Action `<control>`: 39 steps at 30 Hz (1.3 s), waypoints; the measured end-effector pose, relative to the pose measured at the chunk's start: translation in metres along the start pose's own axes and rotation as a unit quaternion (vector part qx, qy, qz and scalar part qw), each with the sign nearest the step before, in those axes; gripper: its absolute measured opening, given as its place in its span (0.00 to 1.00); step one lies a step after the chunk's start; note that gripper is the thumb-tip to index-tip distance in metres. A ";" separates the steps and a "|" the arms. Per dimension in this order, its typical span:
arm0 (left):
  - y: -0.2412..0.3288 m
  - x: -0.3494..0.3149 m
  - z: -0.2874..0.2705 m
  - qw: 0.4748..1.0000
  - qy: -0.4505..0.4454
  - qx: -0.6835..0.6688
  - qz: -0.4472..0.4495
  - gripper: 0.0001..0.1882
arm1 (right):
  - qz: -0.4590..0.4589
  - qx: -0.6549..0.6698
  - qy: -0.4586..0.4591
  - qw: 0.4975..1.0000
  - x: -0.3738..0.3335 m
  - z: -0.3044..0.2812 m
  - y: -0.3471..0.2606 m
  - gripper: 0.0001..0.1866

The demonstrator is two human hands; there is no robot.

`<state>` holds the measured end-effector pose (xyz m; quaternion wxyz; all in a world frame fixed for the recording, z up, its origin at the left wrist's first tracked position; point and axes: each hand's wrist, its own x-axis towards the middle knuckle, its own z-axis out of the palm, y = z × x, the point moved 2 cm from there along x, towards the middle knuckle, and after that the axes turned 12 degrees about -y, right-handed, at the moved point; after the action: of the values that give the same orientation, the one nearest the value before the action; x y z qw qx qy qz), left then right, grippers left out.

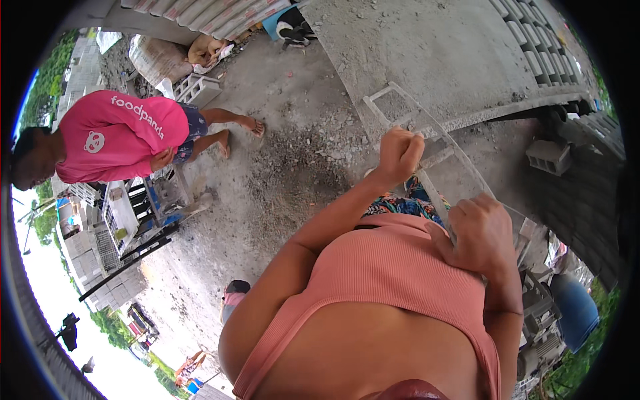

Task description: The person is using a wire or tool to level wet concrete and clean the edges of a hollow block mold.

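A grey, ladder-like frame (440,157) with crossbars slants in front of my body, from the edge of a concrete slab (427,47) down towards my right side. My left hand (400,157) is closed in a fist around its near side rail, close to the upper end. Lower down, my right hand (477,233) is wrapped over the frame's nearer end, its thumb towards me. The fingers partly hide the rails there.
At the left stands a person in a pink sweatshirt (120,137), beside a low stand (123,217). A hollow block (550,157) lies to the right, with stacked blocks (527,40) at the far right. Two animals rest near sacks (157,57). A blue barrel (573,310) is lower right.
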<state>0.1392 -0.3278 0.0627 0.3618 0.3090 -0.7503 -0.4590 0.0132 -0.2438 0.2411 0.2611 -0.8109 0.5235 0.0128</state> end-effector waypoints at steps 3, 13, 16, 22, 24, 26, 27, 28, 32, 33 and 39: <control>-0.007 0.026 -0.007 0.988 0.063 -0.134 0.035 0.26 | 0.016 -0.022 0.100 0.995 0.015 0.002 0.001 0.14; 0.008 0.031 -0.019 0.989 -0.014 -0.128 -0.079 0.30 | -0.014 0.022 0.100 0.995 0.014 -0.022 0.010 0.14; -0.003 0.019 -0.004 0.983 0.115 -0.134 0.058 0.30 | -0.032 -0.012 0.115 0.993 0.017 -0.011 0.007 0.14; -0.029 0.079 -0.029 0.995 0.021 -0.095 0.026 0.30 | -0.019 -0.048 0.245 0.968 0.054 0.007 0.039 0.13; -0.019 0.077 -0.026 0.995 -0.021 -0.092 -0.024 0.28 | -0.012 -0.032 0.238 0.971 0.040 0.004 0.037 0.13; 0.008 0.043 -0.003 0.985 -0.003 -0.160 -0.065 0.28 | 0.011 -0.027 0.169 0.985 0.004 -0.011 0.015 0.14; 0.016 0.022 0.004 0.988 -0.013 -0.129 -0.080 0.29 | -0.003 -0.021 0.167 0.986 -0.007 -0.008 0.008 0.14; 0.015 0.013 0.010 0.989 -0.008 -0.125 -0.083 0.29 | -0.004 -0.008 0.114 0.993 -0.018 -0.005 0.003 0.14; -0.006 0.030 0.018 0.982 0.041 -0.182 0.007 0.27 | 0.046 -0.039 0.158 0.986 -0.008 0.016 0.005 0.14; -0.011 0.048 0.011 0.985 0.029 -0.170 -0.009 0.27 | 0.056 -0.043 0.183 0.981 0.003 0.026 0.017 0.14; 0.005 0.036 0.010 0.985 -0.042 -0.162 -0.047 0.27 | 0.039 -0.031 0.166 0.985 -0.013 0.009 -0.001 0.14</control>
<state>0.1111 -0.3498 0.0732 0.3529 0.2617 -0.6653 -0.6036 0.0100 -0.2283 0.2375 0.1444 -0.7885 0.5902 -0.0958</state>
